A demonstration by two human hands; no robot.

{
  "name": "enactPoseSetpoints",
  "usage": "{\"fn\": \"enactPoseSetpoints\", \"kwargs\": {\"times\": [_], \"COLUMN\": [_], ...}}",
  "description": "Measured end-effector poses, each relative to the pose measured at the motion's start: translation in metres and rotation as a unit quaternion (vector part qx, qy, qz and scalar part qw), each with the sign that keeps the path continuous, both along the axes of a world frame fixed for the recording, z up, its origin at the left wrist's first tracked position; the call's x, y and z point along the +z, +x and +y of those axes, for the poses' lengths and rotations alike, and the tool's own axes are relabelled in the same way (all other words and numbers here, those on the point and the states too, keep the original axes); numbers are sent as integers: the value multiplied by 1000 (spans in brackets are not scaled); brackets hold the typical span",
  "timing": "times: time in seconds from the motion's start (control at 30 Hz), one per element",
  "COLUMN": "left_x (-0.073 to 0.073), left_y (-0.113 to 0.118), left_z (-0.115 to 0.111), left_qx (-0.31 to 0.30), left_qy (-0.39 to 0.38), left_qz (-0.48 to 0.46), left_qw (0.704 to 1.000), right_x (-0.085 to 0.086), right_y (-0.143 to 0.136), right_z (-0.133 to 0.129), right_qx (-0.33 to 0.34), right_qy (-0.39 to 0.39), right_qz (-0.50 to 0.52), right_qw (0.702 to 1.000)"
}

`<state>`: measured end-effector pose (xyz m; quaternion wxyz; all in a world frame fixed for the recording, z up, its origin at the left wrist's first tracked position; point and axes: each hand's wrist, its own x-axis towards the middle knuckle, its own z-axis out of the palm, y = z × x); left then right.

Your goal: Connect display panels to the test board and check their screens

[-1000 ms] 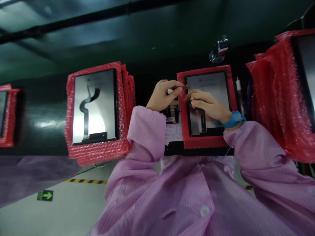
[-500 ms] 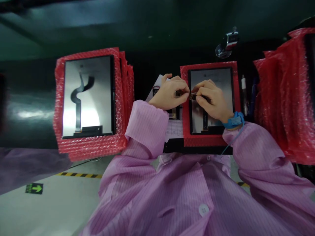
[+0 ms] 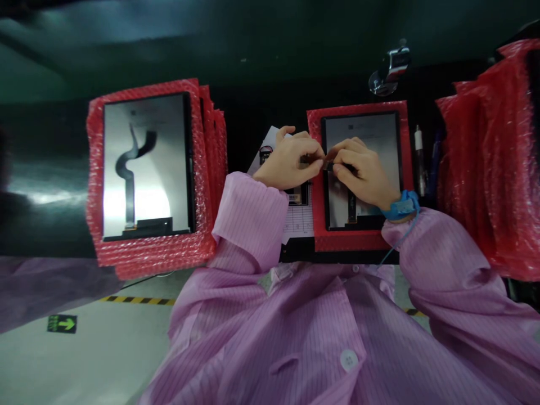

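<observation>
A: Where is the small dark strip end [image 3: 328, 166] to be found, taking the display panel [image 3: 379, 140] as the landmark?

B: It is seen over the panel's left edge, about midway between the far and near edges, and it is pinched between the thumb and forefinger of the right hand [image 3: 367, 175]

A: And how is its long axis turned?

B: Roughly crosswise to the panel's long sides, with the free tip pointed left, towards the left hand [image 3: 291, 162]. By contrast, the ribbon cable [image 3: 352, 208] is laid lengthwise, up from the panel's near edge; its join with the strip end is hidden by the right hand

A: Which hand is nearer?

B: The right, since the strip is clamped in its fingers. The left is held just beside the tip, at the panel's left edge, its fingertips close together; whether anything is gripped there cannot be told

A: What is the panel rested on?

B: Red bubble wrap [image 3: 337, 242] on the bench [image 3: 244, 135], with a printed sheet [image 3: 297, 222] partly seen left of the panel
</observation>
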<state>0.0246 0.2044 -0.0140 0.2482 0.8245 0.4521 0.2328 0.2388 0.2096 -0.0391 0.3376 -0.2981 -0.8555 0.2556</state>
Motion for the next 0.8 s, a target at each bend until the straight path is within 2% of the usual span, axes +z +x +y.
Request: {"fn": "enactPoseSetpoints", "kwargs": {"times": [0.33, 0.53, 0.8], "left_x": [-1, 1, -4], "left_y": [-1, -1, -1], "left_z": [0, 0, 0], "left_qx": [1, -24, 1], "left_qy": [7, -8, -15], "left_qz": [6, 23, -12], "left_qw": [1000, 999, 1000], "right_x": [1, 1, 0], "right_y": [1, 1, 2], "right_z": [0, 0, 2], "right_qx": [0, -1, 23], "right_qy": [-31, -27, -29], "right_qz": [1, -5, -19], "right_qw": [1000, 1000, 999]}}
